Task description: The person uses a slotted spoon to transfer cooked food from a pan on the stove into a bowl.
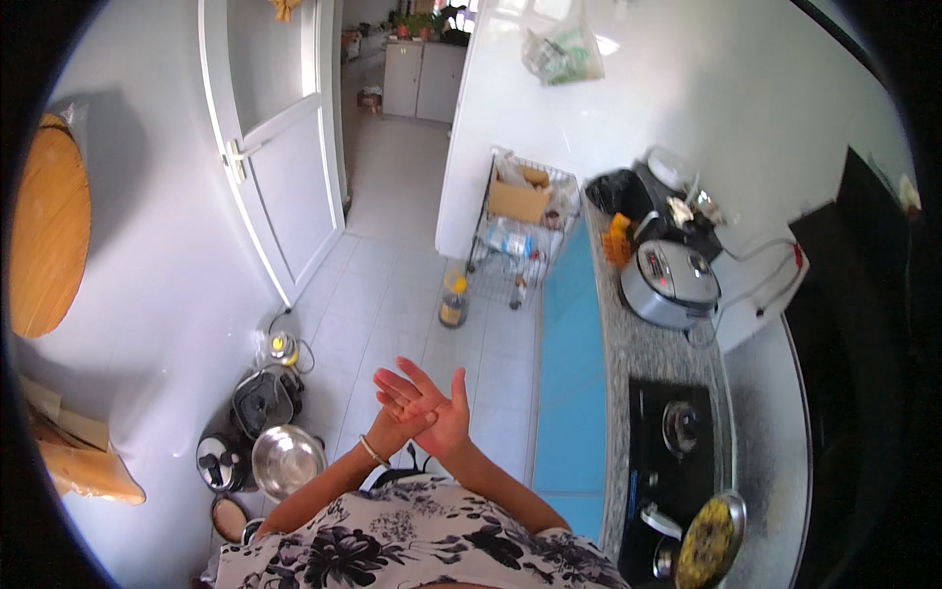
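In front of my body, above the tiled floor, my two hands meet. My right hand (446,425) is turned palm up, its fingers apart and its thumb standing away; nothing lies in it. Across its palm rests the thumb of my left hand (395,428), which clasps it from the little-finger side. The left hand's other fingers are mostly hidden. A pale bracelet (374,451) circles my left wrist.
At right, a granite counter (625,353) bears a rice cooker (670,283), a black gas hob (666,471) and a pan of yellow food (708,541). A steel basin (288,462) stands at left. Ahead are an oil bottle (453,305), a wire rack (515,283) and an open door (283,199).
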The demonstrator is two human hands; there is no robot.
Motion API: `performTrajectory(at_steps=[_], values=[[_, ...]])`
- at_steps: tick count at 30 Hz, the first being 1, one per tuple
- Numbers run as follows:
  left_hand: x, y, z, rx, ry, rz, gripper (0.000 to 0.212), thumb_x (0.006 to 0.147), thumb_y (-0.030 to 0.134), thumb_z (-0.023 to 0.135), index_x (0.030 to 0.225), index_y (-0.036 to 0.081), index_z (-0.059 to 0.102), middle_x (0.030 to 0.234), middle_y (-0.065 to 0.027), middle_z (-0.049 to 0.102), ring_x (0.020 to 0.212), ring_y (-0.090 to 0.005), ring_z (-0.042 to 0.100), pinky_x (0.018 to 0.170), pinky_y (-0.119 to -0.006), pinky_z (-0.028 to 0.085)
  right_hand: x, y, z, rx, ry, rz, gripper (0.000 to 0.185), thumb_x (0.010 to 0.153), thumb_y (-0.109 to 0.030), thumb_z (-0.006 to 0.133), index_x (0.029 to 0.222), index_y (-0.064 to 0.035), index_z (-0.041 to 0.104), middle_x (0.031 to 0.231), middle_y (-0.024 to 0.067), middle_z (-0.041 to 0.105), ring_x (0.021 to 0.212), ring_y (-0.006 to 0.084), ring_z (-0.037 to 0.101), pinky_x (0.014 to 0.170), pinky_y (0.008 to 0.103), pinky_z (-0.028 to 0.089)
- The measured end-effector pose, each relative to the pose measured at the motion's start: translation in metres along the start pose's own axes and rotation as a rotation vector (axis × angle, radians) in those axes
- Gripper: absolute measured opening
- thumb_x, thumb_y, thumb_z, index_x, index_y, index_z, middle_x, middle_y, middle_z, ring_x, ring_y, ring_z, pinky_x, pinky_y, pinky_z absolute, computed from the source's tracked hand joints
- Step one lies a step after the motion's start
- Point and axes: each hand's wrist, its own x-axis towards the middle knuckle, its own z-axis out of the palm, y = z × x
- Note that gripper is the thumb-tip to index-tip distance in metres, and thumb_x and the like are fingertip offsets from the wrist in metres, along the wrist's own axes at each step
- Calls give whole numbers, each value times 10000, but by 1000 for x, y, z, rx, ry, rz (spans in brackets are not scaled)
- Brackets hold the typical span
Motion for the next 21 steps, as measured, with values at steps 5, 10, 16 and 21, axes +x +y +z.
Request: performTrajectory(at_steps=[5, 10, 16, 21], values=[[81, -39, -58, 305, -10, -100, 486, 785, 296, 586, 1185, 77, 419, 1065, -147, 515, 985, -215, 497, 839, -334, 414, 70, -26, -35, 76, 11, 112, 787, 807, -644, 118, 1326, -62, 222, 1334, 171, 287, 1239, 277, 267, 1016, 396, 203], [153, 1, -104, -27, 499, 130, 184, 799, 153, 586, 907, 4, 585, 846, -24, 598, 760, -71, 540, 639, -214, 446, 166, -42, -82, -31, -24, 183, 728, 832, -606, 118, 1348, -94, 168, 1388, 141, 174, 1274, 264, 179, 1031, 390, 126], [313, 57, -248, 247, 748, 212, 455, 904, 345, 365, 699, -7, 568, 802, -93, 598, 747, -140, 546, 702, -274, 434, 316, -84, -155, -244, -187, 311, 815, 815, -627, 133, 1347, -16, 48, 1406, 150, 90, 1306, 230, 74, 1038, 386, 24], [444, 131, -340, 122, 793, 408, 499, 918, 365, 293, 690, 12, 561, 837, -115, 593, 830, -167, 530, 776, -302, 398, 435, -187, -179, -989, -276, 647, 815, 795, -658, 186, 1324, -41, 238, 1389, 141, 181, 1277, 257, 190, 998, 414, 205]])
